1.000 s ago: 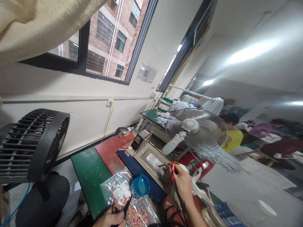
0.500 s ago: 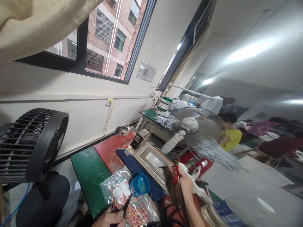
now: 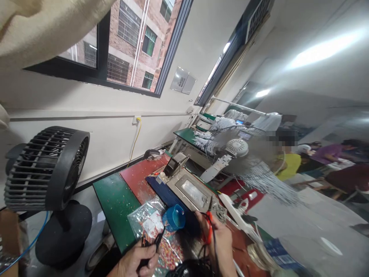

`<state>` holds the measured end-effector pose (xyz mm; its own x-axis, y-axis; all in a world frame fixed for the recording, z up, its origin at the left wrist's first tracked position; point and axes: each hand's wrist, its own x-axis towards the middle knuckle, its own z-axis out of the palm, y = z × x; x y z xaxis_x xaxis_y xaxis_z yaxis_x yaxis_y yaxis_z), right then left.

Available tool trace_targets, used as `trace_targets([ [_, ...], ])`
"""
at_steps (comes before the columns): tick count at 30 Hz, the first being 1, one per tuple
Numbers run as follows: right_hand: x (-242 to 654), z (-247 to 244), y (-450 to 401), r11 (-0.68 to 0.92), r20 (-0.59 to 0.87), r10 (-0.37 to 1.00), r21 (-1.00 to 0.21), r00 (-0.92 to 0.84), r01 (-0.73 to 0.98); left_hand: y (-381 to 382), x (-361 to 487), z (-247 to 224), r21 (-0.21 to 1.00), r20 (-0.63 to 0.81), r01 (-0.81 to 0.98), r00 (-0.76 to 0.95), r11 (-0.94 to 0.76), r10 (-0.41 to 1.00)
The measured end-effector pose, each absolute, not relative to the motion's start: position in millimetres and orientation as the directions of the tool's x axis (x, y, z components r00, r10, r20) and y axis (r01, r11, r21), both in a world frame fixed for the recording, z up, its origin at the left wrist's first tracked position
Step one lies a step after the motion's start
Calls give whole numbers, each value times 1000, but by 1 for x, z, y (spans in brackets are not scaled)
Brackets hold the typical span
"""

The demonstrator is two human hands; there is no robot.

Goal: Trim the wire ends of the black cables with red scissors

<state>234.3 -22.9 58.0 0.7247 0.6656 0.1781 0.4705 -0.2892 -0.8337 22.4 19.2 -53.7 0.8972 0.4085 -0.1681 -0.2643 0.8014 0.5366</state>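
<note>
Red-and-black flexible cable (image 3: 210, 232), drawn back, so off beige metal pan (image 3: 174, 187), pinched in right hand (image 3: 221, 238); slender black tool (image 3: 160, 241), in left hand (image 3: 142, 257).

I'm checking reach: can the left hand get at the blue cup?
Likely yes: the cup is close to the left hand, and only the black tool it holds seems in the way, though holding that may hamper grasping.

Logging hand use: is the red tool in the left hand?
No: the red tool is in the fingers of the right hand, while the left hand holds a black tool.
</note>
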Motion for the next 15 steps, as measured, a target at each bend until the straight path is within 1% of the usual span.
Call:
trace_targets([
  [2,221,48,-28,-299,156,702,-821,695,486,18,22,-46,538,-186,-268,887,799,423],
  [4,210,40,-30,-332,148,724,-782,674,528,18,21,-41,533,-200,-262,885,804,421],
  [8,201,33,-31,-408,162,704,-705,691,580,19,21,-39,536,-201,-248,891,807,408],
  [11,202,35,-32,-406,165,678,-728,716,552,19,21,-40,544,-192,-253,891,800,412],
  [15,207,41,-38,-338,140,663,-820,735,461,18,20,-38,549,-196,-268,880,792,433],
])
